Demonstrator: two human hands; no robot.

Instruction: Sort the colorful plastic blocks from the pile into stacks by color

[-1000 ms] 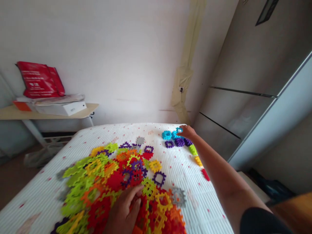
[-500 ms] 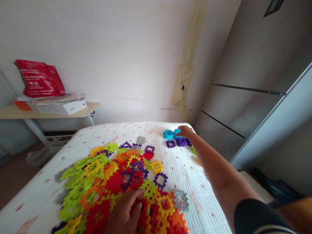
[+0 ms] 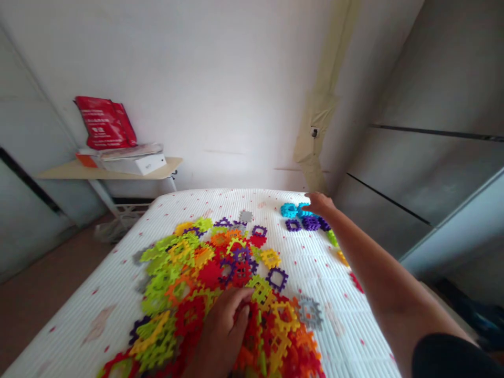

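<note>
A large heap of interlocking plastic waffle blocks [image 3: 205,278] in red, orange, lime, yellow and purple covers the middle of a white ribbed mattress [image 3: 79,341]. My left hand [image 3: 222,331] lies on the near part of the heap, fingers curled among red and orange pieces. Whether it grips one is hidden. My right hand [image 3: 318,203] reaches to the far end, on or against cyan blocks [image 3: 290,210]. Purple blocks [image 3: 311,223] sit just below those fingers.
A few green, yellow and red blocks [image 3: 342,258] lie along the mattress's right edge. A light table [image 3: 110,172] against the wall holds a white box and a red bag. Tall metal cabinet doors [image 3: 433,178] stand at the right.
The whole view has swung, so the mattress and table sit further right in the picture. Both hands stay about where they were, the right at the cyan blocks and the left on the heap.
</note>
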